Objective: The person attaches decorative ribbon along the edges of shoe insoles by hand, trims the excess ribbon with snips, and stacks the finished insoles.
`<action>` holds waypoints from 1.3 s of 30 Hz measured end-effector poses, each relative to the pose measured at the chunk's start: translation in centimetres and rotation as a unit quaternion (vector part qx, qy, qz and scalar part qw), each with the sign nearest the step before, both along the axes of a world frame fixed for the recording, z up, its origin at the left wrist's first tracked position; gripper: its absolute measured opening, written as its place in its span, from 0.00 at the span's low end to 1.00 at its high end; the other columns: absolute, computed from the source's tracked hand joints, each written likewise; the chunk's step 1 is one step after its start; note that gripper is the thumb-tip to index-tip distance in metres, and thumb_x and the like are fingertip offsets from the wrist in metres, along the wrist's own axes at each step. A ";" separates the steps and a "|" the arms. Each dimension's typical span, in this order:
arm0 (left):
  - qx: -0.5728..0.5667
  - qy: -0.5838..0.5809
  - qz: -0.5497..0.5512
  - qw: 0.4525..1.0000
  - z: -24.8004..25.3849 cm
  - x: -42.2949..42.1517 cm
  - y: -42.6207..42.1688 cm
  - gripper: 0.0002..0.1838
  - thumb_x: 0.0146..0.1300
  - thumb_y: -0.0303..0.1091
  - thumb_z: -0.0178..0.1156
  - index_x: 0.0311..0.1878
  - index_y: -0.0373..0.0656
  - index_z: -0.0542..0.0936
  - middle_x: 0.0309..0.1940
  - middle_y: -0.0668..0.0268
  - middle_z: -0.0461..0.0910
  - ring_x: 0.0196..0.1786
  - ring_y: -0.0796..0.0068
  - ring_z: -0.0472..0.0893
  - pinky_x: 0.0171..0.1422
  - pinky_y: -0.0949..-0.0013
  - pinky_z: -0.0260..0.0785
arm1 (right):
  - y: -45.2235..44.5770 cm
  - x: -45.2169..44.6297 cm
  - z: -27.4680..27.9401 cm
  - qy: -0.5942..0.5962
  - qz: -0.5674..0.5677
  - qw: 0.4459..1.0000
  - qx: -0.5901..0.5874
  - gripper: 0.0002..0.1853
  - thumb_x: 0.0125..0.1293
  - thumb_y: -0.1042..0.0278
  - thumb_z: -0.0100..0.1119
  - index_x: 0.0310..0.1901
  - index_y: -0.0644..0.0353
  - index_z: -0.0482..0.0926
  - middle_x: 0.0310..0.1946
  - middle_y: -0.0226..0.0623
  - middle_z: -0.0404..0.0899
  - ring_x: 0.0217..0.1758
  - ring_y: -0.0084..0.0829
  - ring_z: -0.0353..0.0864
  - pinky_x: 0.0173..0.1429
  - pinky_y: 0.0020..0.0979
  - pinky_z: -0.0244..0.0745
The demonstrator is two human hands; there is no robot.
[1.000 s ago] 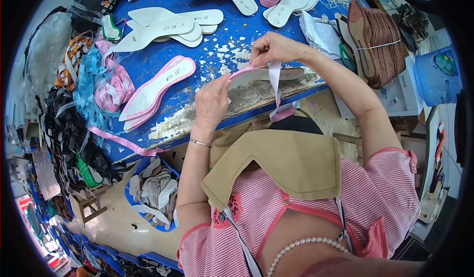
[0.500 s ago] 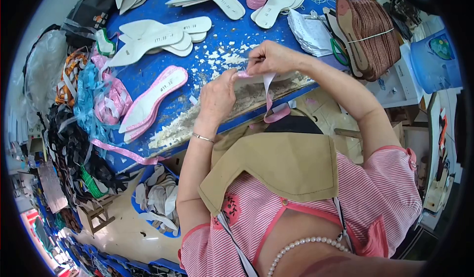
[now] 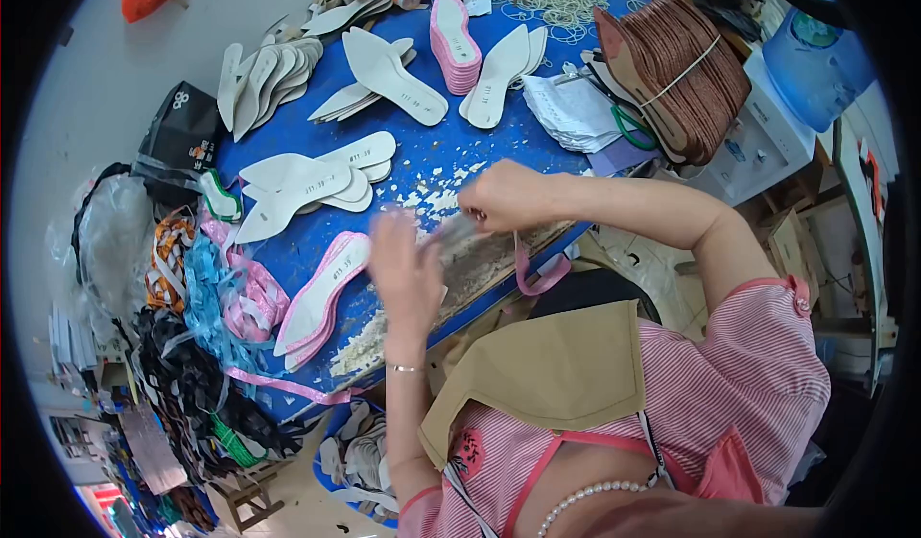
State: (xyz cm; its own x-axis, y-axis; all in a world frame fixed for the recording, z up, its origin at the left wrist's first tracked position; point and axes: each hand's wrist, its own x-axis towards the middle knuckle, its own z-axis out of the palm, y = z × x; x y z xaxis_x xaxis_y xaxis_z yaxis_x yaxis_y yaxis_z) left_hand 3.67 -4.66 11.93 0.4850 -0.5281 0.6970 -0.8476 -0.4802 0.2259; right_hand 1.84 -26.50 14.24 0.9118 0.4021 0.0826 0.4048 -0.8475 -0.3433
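My right hand is closed above the front edge of the blue table. A blurred greyish streak runs from its fingers toward my left hand; what it is cannot be made out. My left hand is raised to the left of it, its fingers smeared by motion. Below my right wrist a pink ribbon hangs in a loop over the table edge. Beside my left hand lies a small stack of white insoles with pink edges.
White insoles lie in several piles, with a pink-edged stack behind. Brown soles, papers and green-handled scissors are at right. Ribbon bundles hang at left. Pale scraps litter the blue table.
Both hands were pinched together on the pink ribbon; now they are apart, the left moved left and blurred. The camera view has shifted, so more of the table's far side and wall shows.
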 end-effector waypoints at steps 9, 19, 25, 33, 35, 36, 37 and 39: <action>-0.496 0.536 -0.178 0.659 -3.0 0.4 0.8 0.25 0.57 0.24 0.58 0.60 0.37 0.71 0.54 0.57 0.74 0.49 0.68 0.75 0.55 0.68 0.69 | 6.8 -1.4 -0.1 -0.048 -0.103 0.898 0.425 0.05 0.50 0.74 0.66 0.30 0.60 0.80 0.20 0.27 0.74 0.21 0.21 0.65 0.27 0.23 0.62; -0.488 0.526 -0.105 0.688 -3.4 -0.7 0.5 0.12 0.59 0.26 0.58 0.46 0.34 0.79 0.45 0.55 0.81 0.47 0.66 0.79 0.56 0.68 0.70 | 7.1 -1.9 -3.9 -0.048 -0.104 0.895 0.431 0.05 0.50 0.73 0.65 0.26 0.59 0.77 0.21 0.27 0.74 0.21 0.27 0.68 0.28 0.28 0.65; -0.446 0.594 -0.068 0.666 -4.2 -0.4 0.1 0.09 0.59 0.26 0.57 0.42 0.32 0.80 0.45 0.53 0.82 0.47 0.65 0.80 0.57 0.68 0.70 | 6.6 -3.3 -6.9 -0.017 -0.131 0.905 0.405 0.05 0.51 0.76 0.66 0.27 0.60 0.77 0.22 0.28 0.74 0.22 0.23 0.65 0.30 0.23 0.63; -0.632 0.589 -0.056 0.501 -1.1 0.4 2.8 0.07 0.62 0.34 0.55 0.36 0.41 0.78 0.32 0.60 0.80 0.42 0.69 0.79 0.56 0.69 0.68 | 3.0 -3.5 -5.0 0.172 -0.119 0.840 0.501 0.04 0.57 0.72 0.65 0.27 0.61 0.82 0.22 0.27 0.79 0.24 0.16 0.68 0.31 0.19 0.66; -0.664 0.556 -0.079 0.494 -0.2 0.9 2.9 0.06 0.63 0.34 0.56 0.34 0.42 0.76 0.30 0.62 0.78 0.42 0.70 0.78 0.55 0.70 0.68 | 4.1 -5.1 -6.2 0.256 -0.160 0.801 0.517 0.03 0.58 0.74 0.65 0.28 0.62 0.82 0.21 0.28 0.79 0.24 0.16 0.70 0.31 0.18 0.66; -0.663 0.555 -0.077 0.497 -0.1 0.6 2.9 0.06 0.63 0.34 0.56 0.34 0.42 0.76 0.30 0.62 0.78 0.42 0.70 0.78 0.55 0.70 0.68 | 5.4 -5.9 -6.4 0.262 -0.160 0.752 0.583 0.03 0.58 0.75 0.65 0.28 0.62 0.81 0.21 0.28 0.78 0.24 0.16 0.71 0.30 0.18 0.66; -0.653 0.534 -0.085 0.530 -0.2 0.1 2.8 0.05 0.63 0.34 0.56 0.35 0.43 0.76 0.32 0.62 0.77 0.43 0.70 0.78 0.55 0.70 0.68 | 6.9 -6.5 -6.4 0.265 -0.161 0.697 0.647 0.03 0.58 0.75 0.65 0.28 0.62 0.81 0.21 0.29 0.78 0.23 0.15 0.71 0.30 0.18 0.67; -0.636 0.482 -0.118 0.591 -0.2 -0.5 1.7 0.05 0.63 0.33 0.56 0.37 0.43 0.74 0.34 0.63 0.76 0.44 0.71 0.76 0.55 0.71 0.68 | 8.8 -6.3 -5.7 0.250 -0.194 0.648 0.693 0.06 0.61 0.71 0.62 0.31 0.64 0.82 0.23 0.31 0.80 0.24 0.15 0.72 0.29 0.15 0.67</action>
